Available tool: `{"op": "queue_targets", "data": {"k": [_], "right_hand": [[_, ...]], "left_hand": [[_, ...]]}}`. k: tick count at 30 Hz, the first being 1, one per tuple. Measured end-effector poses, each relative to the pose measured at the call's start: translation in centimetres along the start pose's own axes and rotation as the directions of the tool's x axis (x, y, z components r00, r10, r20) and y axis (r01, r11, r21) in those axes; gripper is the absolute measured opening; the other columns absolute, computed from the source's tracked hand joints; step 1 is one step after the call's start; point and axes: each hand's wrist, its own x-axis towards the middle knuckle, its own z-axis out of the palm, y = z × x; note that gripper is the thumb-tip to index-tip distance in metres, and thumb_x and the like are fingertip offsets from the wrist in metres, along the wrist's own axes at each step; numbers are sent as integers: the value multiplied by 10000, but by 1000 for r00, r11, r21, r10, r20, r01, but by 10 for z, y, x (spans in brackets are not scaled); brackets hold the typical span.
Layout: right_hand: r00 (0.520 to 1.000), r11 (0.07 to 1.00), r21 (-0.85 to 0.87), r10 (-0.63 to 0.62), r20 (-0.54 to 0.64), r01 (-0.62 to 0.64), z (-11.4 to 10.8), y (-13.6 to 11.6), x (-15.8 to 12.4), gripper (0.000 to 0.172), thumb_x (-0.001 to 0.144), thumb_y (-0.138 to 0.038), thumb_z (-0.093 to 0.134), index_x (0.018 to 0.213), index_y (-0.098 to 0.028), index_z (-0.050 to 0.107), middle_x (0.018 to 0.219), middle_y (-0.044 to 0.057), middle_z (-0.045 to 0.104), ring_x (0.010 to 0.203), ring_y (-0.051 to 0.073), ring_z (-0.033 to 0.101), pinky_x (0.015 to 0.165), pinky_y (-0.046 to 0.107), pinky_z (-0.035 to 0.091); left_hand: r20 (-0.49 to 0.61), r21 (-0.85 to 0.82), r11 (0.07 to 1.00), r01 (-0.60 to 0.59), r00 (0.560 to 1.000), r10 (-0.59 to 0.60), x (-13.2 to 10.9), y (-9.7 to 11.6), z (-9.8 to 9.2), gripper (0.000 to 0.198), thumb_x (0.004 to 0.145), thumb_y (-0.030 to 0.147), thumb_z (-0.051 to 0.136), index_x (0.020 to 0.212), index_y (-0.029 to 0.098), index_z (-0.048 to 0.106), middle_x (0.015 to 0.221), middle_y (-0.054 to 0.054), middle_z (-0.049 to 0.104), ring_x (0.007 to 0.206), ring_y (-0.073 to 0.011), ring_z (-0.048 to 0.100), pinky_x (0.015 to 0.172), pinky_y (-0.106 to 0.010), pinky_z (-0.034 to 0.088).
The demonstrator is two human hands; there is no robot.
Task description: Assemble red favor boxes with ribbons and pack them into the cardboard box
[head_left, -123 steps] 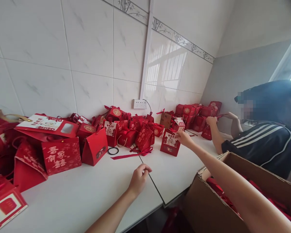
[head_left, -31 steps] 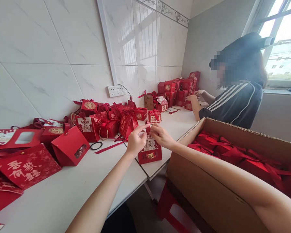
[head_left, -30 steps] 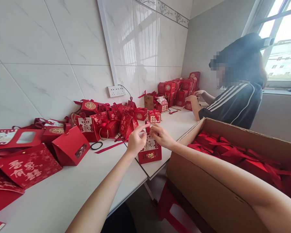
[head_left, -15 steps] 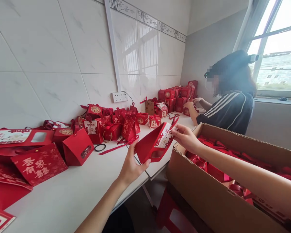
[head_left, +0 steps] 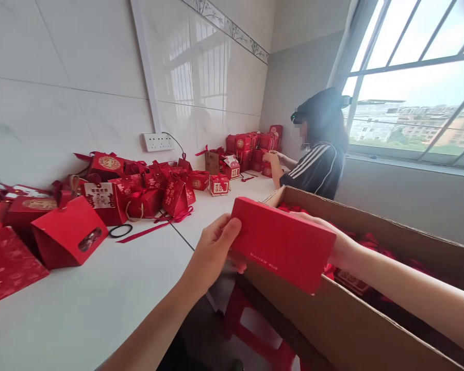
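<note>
A red paper gift box [head_left: 282, 242] is held up in front of me, over the near side of the cardboard carton. Its plain face with a small line of pale print is turned towards me. My left hand [head_left: 215, 247] grips its left end, thumb on the face and fingers underneath. At the other end my right hand [head_left: 342, 242] is around the back edge, its fingers mostly hidden by the box. Inside the open cardboard carton [head_left: 394, 314], below my right forearm, lie several red boxes and ribbons.
Many red gift boxes [head_left: 143, 201] crowd the white table [head_left: 139, 293] along the tiled wall. A black ring [head_left: 120, 230] and a red ribbon [head_left: 143, 234] lie near them. At the far end, a co-worker [head_left: 313, 154] handles boxes beside a stack. A red stool [head_left: 255, 330] stands below.
The gift box has been turned, from its open side and printed panel showing to its plain face. Both hands stay on it. My view has swung to the right.
</note>
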Motion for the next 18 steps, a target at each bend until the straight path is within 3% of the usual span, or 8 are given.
{"op": "queue_targets", "data": {"k": [2, 5, 9, 10, 12, 14, 16, 18], "right_hand": [[993, 991, 82, 110, -39, -107, -10, 4, -10, 109, 779, -253, 592, 691, -194, 618, 558, -1, 623, 447, 102, 583, 368, 150, 493], [980, 982, 144, 143, -137, -123, -26, 6, -21, 61, 757, -245, 629, 724, -194, 627, 523, -23, 581, 436, 79, 558, 408, 138, 515], [968, 998, -24, -64, -244, 60, -54, -11, -45, 106, 755, -271, 650, 829, -196, 642, 606, -7, 605, 446, 83, 543, 447, 204, 536], [938, 977, -146, -190, -289, 153, -65, -20, -53, 62, 771, -248, 635, 801, -194, 640, 643, 3, 624, 480, 87, 562, 486, 221, 539], [800, 831, -476, -483, -357, 289, -91, -40, -69, 110, 799, -127, 582, 727, -192, 636, 707, 2, 657, 596, 81, 603, 597, 227, 519], [679, 592, -782, -656, -330, 192, -121, -61, -84, 266, 765, 28, 530, 700, -197, 654, 701, -32, 670, 673, 42, 603, 679, 209, 458], [758, 452, -892, -575, -306, -18, -148, -73, -94, 294, 714, 77, 535, 673, -180, 670, 661, -47, 672, 624, 7, 580, 651, 193, 411], [740, 499, -863, -548, -389, -85, -167, -72, -98, 247, 639, 100, 587, 573, -130, 646, 604, -20, 666, 529, 2, 552, 578, 176, 389]], "left_hand": [[2, -57, 998, 34, 999, -34, 6, 0, 8, 518, 763, 634, 470, 960, 160, 542, 715, -24, 630, 432, -100, 538, 390, -217, 455], [56, -63, 997, 39, 998, -36, 16, -6, 17, 513, 789, 619, 435, 974, 155, 550, 754, -42, 642, 535, -135, 598, 443, -232, 488], [30, 195, 978, -69, 997, 64, 34, -25, 29, 428, 865, 512, 372, 1059, 170, 539, 905, -65, 651, 766, -176, 638, 668, -300, 540], [13, 330, 935, -130, 991, 133, 38, -32, 32, 373, 868, 455, 402, 1081, 177, 530, 977, -72, 642, 849, -187, 629, 756, -327, 529], [65, 584, 764, -274, 954, 293, 45, -48, 40, 306, 856, 338, 456, 1115, 185, 514, 1128, -87, 594, 1048, -218, 564, 923, -382, 453], [217, 722, 555, -412, 897, 384, 49, -67, 47, 319, 848, 274, 460, 1151, 178, 495, 1251, -101, 524, 1222, -243, 435, 1028, -429, 347], [354, 765, 407, -500, 853, 384, 51, -87, 53, 340, 857, 272, 452, 1182, 175, 475, 1308, -101, 483, 1295, -252, 345, 1069, -465, 263], [419, 784, 321, -531, 834, 358, 52, -105, 58, 355, 856, 296, 465, 1191, 179, 462, 1297, -100, 495, 1296, -261, 341, 1076, -491, 214]]}}
